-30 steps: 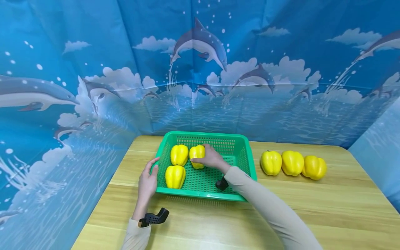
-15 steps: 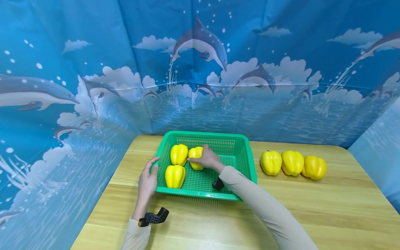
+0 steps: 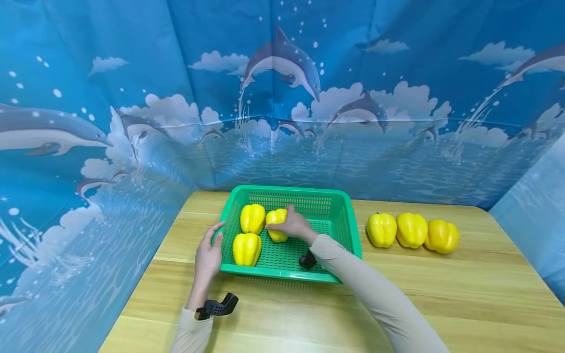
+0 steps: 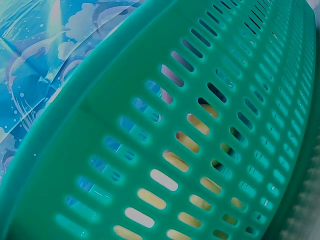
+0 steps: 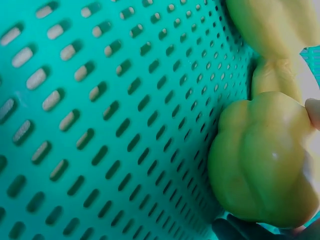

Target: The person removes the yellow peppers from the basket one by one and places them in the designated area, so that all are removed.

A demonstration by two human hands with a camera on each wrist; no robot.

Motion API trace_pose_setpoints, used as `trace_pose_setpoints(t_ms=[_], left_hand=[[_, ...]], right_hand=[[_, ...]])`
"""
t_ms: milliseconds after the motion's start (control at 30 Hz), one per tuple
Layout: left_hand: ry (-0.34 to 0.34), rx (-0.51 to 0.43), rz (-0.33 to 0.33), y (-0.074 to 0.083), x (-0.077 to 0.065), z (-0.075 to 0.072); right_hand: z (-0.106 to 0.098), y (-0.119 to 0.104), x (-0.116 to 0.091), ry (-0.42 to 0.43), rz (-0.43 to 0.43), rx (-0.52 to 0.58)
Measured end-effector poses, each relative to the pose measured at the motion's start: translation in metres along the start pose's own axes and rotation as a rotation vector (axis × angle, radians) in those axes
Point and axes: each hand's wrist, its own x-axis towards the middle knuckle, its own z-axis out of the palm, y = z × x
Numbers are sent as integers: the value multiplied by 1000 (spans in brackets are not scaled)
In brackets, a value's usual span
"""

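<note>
My right hand (image 3: pixel 295 226) is inside the green basket (image 3: pixel 289 276), holding a yellow bell pepper (image 3: pixel 276 232) between thumb and fingers. In the right wrist view this bell pepper (image 5: pixel 265 160) sits low at the basket's perforated floor, with a fingertip at its right side. Two more yellow bell peppers, one at the back (image 3: pixel 253 218) and one in front (image 3: pixel 246 249), lie along the basket's left side. My left hand (image 3: pixel 209 255) rests against the left rim from outside, its fingers fairly straight. The left wrist view shows mainly the slotted basket wall (image 4: pixel 120 100); that hand is out of it.
Three yellow bell peppers, a left one (image 3: pixel 381 230), a middle one (image 3: pixel 412 230) and a right one (image 3: pixel 442 236), stand in a row on the wooden table (image 3: pixel 468 289), right of the basket. A blue dolphin-print curtain (image 3: pixel 282 162) hangs behind the table.
My right hand has shifted slightly left with the bell pepper, nearer to the back-left one in the basket. The left hand has stayed at the rim.
</note>
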Motion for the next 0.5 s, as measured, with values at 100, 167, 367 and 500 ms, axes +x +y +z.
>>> trace_pose_setpoints(t_ms=[100, 167, 367, 500], left_hand=[[-4, -8, -5, 1, 0, -1], [-7, -11, -11, 1, 0, -1], [1, 9, -12, 0, 0, 0], [13, 37, 5, -2, 1, 0]], right_hand=[[1, 1, 1, 1, -1, 2], [1, 1, 1, 3, 2, 1], [0, 0, -2, 5, 2, 0], [-3, -2, -6, 5, -14, 44]])
